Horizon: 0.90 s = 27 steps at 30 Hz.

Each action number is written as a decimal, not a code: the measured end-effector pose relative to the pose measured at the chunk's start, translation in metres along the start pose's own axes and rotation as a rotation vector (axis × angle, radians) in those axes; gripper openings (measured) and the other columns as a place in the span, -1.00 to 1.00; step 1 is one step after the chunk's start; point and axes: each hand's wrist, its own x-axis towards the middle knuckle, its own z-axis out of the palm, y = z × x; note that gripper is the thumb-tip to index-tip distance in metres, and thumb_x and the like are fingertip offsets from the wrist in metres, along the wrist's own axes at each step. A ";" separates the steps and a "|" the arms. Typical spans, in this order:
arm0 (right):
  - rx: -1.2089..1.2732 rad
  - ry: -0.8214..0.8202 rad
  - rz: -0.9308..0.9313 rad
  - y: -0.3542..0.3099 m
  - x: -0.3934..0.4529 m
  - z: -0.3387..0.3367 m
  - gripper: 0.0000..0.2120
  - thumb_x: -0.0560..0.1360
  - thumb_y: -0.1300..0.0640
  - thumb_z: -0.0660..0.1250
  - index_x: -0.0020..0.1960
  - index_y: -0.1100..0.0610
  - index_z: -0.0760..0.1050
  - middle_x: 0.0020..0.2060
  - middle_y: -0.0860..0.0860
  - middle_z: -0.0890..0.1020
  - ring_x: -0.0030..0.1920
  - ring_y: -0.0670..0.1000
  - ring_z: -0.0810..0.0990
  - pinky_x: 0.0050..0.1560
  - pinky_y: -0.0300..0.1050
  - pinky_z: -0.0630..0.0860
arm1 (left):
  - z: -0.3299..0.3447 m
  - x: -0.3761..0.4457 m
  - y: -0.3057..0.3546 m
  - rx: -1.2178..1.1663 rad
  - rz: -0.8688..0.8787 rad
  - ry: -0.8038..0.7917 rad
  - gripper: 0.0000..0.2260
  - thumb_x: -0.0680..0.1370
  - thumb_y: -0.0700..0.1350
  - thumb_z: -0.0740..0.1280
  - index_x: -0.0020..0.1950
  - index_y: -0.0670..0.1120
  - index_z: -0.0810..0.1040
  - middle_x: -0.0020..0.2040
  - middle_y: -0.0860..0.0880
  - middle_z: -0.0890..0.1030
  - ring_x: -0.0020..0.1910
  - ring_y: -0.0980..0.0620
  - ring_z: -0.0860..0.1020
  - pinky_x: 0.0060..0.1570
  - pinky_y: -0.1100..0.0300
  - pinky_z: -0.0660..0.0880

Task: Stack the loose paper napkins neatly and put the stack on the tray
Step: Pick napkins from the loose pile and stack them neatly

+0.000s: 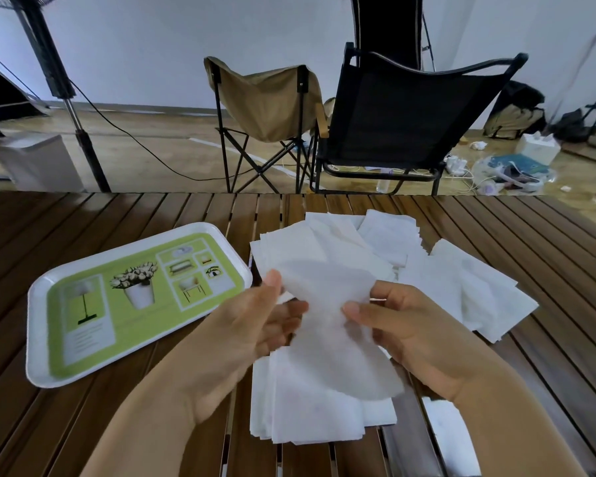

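A white paper napkin [327, 304] is lifted above the table between both hands. My left hand [255, 325] pinches its left edge between thumb and fingers. My right hand [403, 328] grips its right side, thumb on top. Under the hands lies a rough pile of white napkins [310, 418] near the table's front. More loose napkins [461, 290] are spread over the middle and right of the table, overlapping at odd angles. The tray [38, 339], white-rimmed with a green printed face, sits to the left with nothing on it.
The table [83, 425] is made of dark wooden slats. Behind it stand a tan folding chair [265, 105] and a black folding chair [403, 115]. A fan stand [80, 132] and a white bin [31, 160] are at the back left. Clutter lies on the floor at the right.
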 end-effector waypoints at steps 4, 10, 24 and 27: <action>0.031 -0.061 0.079 -0.002 -0.009 -0.001 -0.70 0.40 0.13 0.39 0.11 0.19 0.61 0.02 0.15 0.69 0.03 0.15 0.67 -0.01 -0.06 0.58 | 0.006 -0.002 -0.002 0.042 -0.121 -0.098 -0.55 0.30 0.22 0.29 0.07 0.00 0.60 0.07 0.02 0.68 0.10 0.09 0.62 0.18 0.18 0.50; 0.057 -0.090 0.052 -0.005 -0.018 -0.005 -0.68 0.42 0.16 0.40 0.15 0.23 0.60 0.08 0.18 0.66 0.12 0.16 0.63 0.15 -0.03 0.57 | 0.005 0.001 -0.005 -0.123 -0.265 -0.218 -0.50 0.39 0.04 0.50 0.27 -0.08 0.54 0.13 -0.10 0.66 0.13 -0.04 0.63 0.12 0.08 0.57; -0.026 0.253 0.038 -0.011 -0.021 0.002 -0.46 0.15 0.18 0.49 0.13 0.01 0.50 -0.25 0.10 0.72 -0.23 0.06 0.70 0.03 0.07 0.59 | 0.006 -0.008 0.002 0.025 0.008 -0.028 -0.59 0.20 0.02 0.50 0.04 0.06 0.61 -0.05 -0.05 0.72 -0.01 -0.06 0.67 0.13 0.02 0.56; -0.107 0.280 -0.009 -0.011 -0.022 0.002 -0.58 0.32 0.28 0.48 0.09 -0.09 0.57 -0.31 0.07 0.69 -0.20 0.03 0.69 0.04 0.04 0.59 | 0.005 -0.008 0.002 0.140 0.065 0.040 -0.65 0.16 -0.02 0.53 -0.07 0.04 0.68 -0.12 0.02 0.72 -0.10 0.05 0.69 -0.01 0.17 0.60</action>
